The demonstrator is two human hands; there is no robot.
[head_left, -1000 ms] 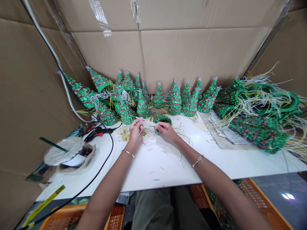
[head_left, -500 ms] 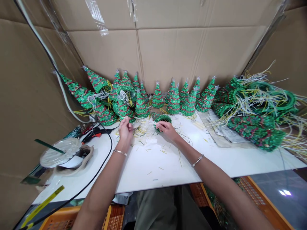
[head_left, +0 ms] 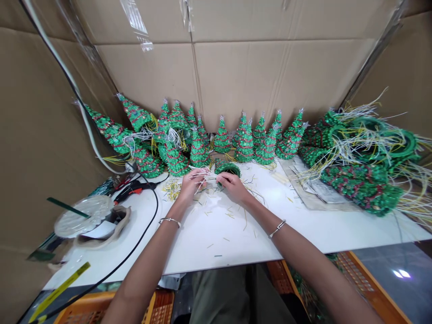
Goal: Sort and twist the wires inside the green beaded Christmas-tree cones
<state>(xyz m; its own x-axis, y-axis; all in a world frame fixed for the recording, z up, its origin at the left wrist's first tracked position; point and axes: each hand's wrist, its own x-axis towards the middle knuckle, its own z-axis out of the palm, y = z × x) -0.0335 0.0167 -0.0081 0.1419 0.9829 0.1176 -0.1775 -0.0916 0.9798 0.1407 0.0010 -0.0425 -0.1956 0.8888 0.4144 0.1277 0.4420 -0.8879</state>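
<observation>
The grip of the left hand [head_left: 191,183] is pinched shut on thin white wires [head_left: 204,173] fanning from one small green tree [head_left: 228,168], which lies on the worktop [head_left: 216,229] with the right hand [head_left: 233,185] closed about its base. It looks light, its wires limp and easily kinked; the stiffer base is the place to hold. Behind stand roughly fifteen trees [head_left: 245,141], tangled leftward.
</observation>
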